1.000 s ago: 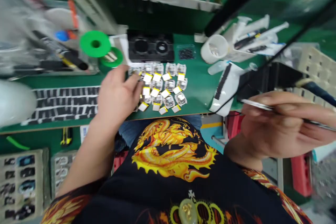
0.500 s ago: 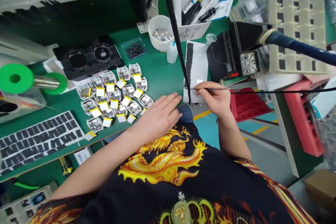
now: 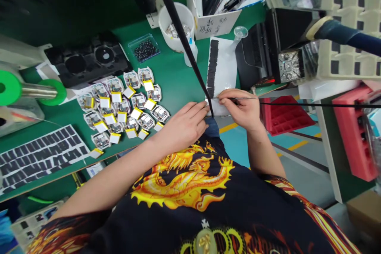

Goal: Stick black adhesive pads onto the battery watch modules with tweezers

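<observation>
In my right hand (image 3: 242,108), thumb and fingers pinch a pair of thin metal tweezers (image 3: 251,98). Their tip points left, at the near end of a white sheet (image 3: 224,65) that carries a column of small black strips (image 3: 212,61). My left hand (image 3: 190,124) rests palm down at the bench edge, fingers stretched out and fingertips by the sheet's lower left corner. Whether anything is under those fingertips is hidden. To the left lie several watch-like housings (image 3: 145,120) with circuit boards, each beside a small silver and yellow battery (image 3: 136,112).
A dark rod (image 3: 184,43) slants across the view, ending between my hands. Behind are a white tub (image 3: 176,27), a small bottle (image 3: 190,53) and a pen box (image 3: 214,25). A solder spool (image 3: 38,90) stands left; a red tray (image 3: 287,117) sits right, below the bench.
The view has shifted, so the bench items on the left appear farther left. My left fingertips have come slightly closer to the sheet's corner and the tweezers' tip. The tweezers stay in my right hand.
</observation>
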A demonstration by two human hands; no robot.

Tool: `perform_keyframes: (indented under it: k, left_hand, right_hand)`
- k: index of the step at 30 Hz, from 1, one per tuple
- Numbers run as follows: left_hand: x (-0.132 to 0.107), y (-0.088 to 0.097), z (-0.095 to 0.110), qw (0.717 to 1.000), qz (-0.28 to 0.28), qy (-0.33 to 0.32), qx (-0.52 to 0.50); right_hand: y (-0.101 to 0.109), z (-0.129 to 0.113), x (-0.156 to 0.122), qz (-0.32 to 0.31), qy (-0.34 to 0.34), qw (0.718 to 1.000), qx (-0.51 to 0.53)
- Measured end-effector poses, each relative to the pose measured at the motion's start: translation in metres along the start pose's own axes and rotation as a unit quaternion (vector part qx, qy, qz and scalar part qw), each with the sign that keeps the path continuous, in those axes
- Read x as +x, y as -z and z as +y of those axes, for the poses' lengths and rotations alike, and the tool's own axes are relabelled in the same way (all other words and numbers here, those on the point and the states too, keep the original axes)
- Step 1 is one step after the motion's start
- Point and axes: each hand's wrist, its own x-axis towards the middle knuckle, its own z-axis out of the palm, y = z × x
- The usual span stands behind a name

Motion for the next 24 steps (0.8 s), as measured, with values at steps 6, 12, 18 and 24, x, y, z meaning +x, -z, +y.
perform_keyframes:
  k: [6,12,18,24]
  left_hand:
    - [-0.0014,-0.0009,0.0001,1.000,0.016,0.013,-0.006]
    - [0.0000,0.0011,-0.0002,1.000,0.014,0.015,-0.007]
    - [-0.0004,0.0012,-0.0013,0.999,0.015,0.022,-0.037]
    - [0.0069,0.0025,-0.0005,0.999,0.022,0.047,-0.017]
  right_hand:
    - [0.0000,0.0000,0.0013,0.000,0.017,1.000,-0.013]
    - [0.0001,-0.0010,0.0024,-0.004,0.009,1.000,-0.028]
    - [-0.0003,0.0011,0.0026,0.000,0.005,0.999,-0.031]
    - [0.0018,0.0026,0.0021,0.004,0.018,0.999,-0.040]
